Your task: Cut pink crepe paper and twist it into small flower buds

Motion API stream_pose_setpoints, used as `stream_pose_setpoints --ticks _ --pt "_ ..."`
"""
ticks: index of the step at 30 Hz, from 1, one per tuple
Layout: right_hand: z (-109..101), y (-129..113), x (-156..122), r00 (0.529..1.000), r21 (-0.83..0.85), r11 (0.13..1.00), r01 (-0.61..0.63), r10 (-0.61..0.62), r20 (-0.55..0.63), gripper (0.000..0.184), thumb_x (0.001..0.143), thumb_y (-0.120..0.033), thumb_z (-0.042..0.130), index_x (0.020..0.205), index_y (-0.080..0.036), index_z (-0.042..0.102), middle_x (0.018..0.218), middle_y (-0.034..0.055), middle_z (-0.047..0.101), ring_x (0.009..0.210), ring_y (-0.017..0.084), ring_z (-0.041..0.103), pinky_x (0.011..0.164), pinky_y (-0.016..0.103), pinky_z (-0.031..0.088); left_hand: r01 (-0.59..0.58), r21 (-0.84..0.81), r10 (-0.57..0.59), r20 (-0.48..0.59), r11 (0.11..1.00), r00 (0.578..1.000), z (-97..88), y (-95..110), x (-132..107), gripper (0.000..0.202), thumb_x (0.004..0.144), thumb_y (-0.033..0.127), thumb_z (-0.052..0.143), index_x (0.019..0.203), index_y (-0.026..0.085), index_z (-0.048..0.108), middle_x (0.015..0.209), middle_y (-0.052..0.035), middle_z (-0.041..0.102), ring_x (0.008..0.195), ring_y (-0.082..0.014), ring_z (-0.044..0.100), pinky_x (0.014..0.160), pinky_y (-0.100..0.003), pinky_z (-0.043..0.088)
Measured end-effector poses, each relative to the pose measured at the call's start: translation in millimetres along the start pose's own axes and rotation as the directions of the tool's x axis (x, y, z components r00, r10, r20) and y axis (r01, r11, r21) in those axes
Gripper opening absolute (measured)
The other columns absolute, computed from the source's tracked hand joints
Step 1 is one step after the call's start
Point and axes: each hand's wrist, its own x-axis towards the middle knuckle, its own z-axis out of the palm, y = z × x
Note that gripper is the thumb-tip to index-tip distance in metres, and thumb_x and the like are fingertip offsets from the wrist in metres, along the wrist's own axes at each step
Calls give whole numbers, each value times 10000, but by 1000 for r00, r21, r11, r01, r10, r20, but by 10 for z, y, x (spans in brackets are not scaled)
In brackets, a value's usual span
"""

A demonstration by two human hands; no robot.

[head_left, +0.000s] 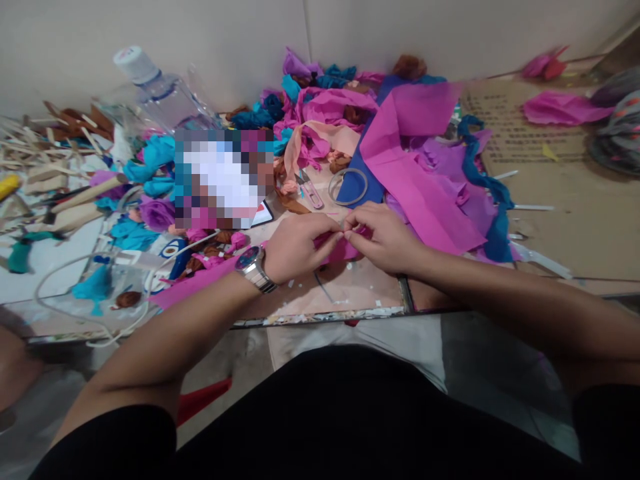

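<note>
My left hand (299, 245), with a watch (253, 265) on its wrist, and my right hand (384, 235) meet over the front of the table. Both are closed, thumbs and fingertips pinched together on a small piece of magenta crepe paper (345, 252). The fingers hide part of the piece. Just beyond them lie a wire ring (349, 187) on blue paper (360, 163) and a pair of pink-handled thread snips (311, 191). A long magenta crepe paper strip (415, 180) spreads out beside my right hand.
Crumpled paper flowers (157, 153) in several colours cover the left and back. A clear bottle (167, 97) leans behind a blurred-out phone area. Wooden sticks (40, 150) pile up at far left. A white cable (43, 287) hangs over the front edge. Cardboard (540, 180) lies right.
</note>
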Motion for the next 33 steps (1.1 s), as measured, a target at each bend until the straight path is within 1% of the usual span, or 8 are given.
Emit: stream_pose_setpoints --ticks 3,7,12,15,19,23,29,33 --pt "-3 6 0 1000 13 1000 -7 7 18 93 958 -233 629 892 -220 693 918 43 776 944 262 680 888 407 422 -5 50 5 -2 999 1000 18 -16 -6 208 1044 290 615 1006 193 795 886 -37 798 792 -181 715 733 -310 457" --pt "-20 29 6 1000 13 1000 3 -3 -10 112 976 -301 673 921 -222 732 940 50 795 938 266 684 878 407 437 24 100 -24 5 995 1000 30 -55 1 237 1060 310 602 976 192 789 858 -42 782 787 -193 708 714 -315 442" --pt "-22 51 13 1000 -36 999 21 -22 -3 134 987 -312 668 912 -219 728 915 53 784 950 277 682 888 423 412 7 134 -13 48 991 999 42 -75 6 270 1084 299 545 1035 191 788 897 -58 788 818 -209 718 719 -330 448" --pt "-19 44 16 999 -37 999 15 -13 41 130 999 -295 618 932 -216 697 941 61 770 964 278 672 896 427 397 -2 107 -2 37 994 999 32 -70 1 245 1060 286 557 1045 193 783 942 -58 805 841 -212 734 747 -333 479" --pt "-25 31 18 999 -56 998 -15 17 46 99 980 -257 569 943 -216 652 958 69 752 971 278 658 892 428 384 -3 74 2 18 997 1000 14 -67 -1 212 1023 283 592 1059 186 777 972 -60 816 868 -217 749 768 -330 502" --pt "-34 39 12 998 -10 999 -32 32 52 157 1017 -328 587 966 -211 679 989 76 769 977 278 660 898 427 392 26 101 -27 13 995 1000 19 -71 2 218 1020 288 577 1018 187 771 953 -61 811 850 -219 745 752 -334 495" --pt "-23 45 5 1000 -26 1000 4 -4 -2 158 1003 -328 635 959 -222 744 952 54 791 979 274 680 917 432 386 46 90 -49 33 995 998 7 -58 1 226 1012 299 577 986 193 775 906 -52 806 815 -212 733 740 -328 477" --pt "-26 35 0 999 -61 998 16 -18 -32 126 984 -298 653 923 -230 740 934 41 793 979 271 681 926 444 373 100 27 -102 82 995 991 -40 -39 14 271 1017 362 585 999 187 792 837 -49 799 738 -194 708 701 -312 452"
